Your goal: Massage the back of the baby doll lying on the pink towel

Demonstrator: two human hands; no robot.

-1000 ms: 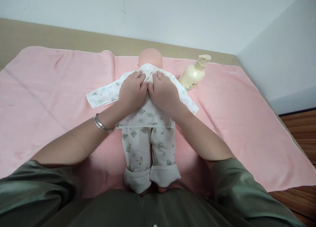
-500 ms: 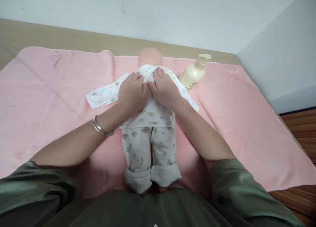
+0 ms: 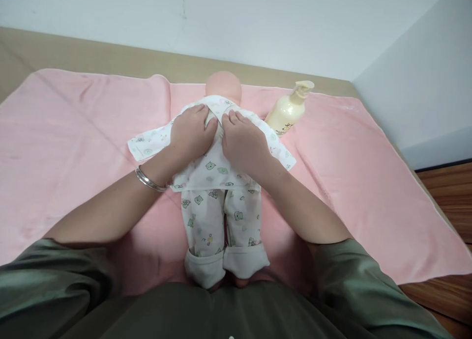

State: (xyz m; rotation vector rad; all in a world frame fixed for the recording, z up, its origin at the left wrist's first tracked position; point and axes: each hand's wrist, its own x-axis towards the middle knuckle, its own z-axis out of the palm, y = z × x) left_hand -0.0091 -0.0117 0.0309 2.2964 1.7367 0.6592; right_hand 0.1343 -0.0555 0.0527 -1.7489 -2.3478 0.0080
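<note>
A baby doll [image 3: 224, 85] lies on a pink blanket, its head away from me. It wears a white baby shirt [image 3: 217, 174] and matching trousers [image 3: 239, 216] printed with small green animals, the trouser cuffs turned up. My left hand [image 3: 193, 132] rests on the left side of the shirt's chest, fingers laid along the cloth and thumb apart. On the other side of the neckline, my right hand [image 3: 243, 137] lies flat with its fingers pointing toward the doll's head. Both palms hide part of the shirt front.
A cream pump bottle [image 3: 287, 110] leans at an angle by the doll's sleeve on the right. The pink blanket [image 3: 368, 182] covers most of the table [image 3: 110, 54]. A white wall [image 3: 258, 29] rises behind, and brown wood [image 3: 450, 196] shows at the right.
My hands have come slightly apart at the neckline, the left moving left and the right settling lower. The shirt's overlapping collar now lies flatter, with more of it showing.
</note>
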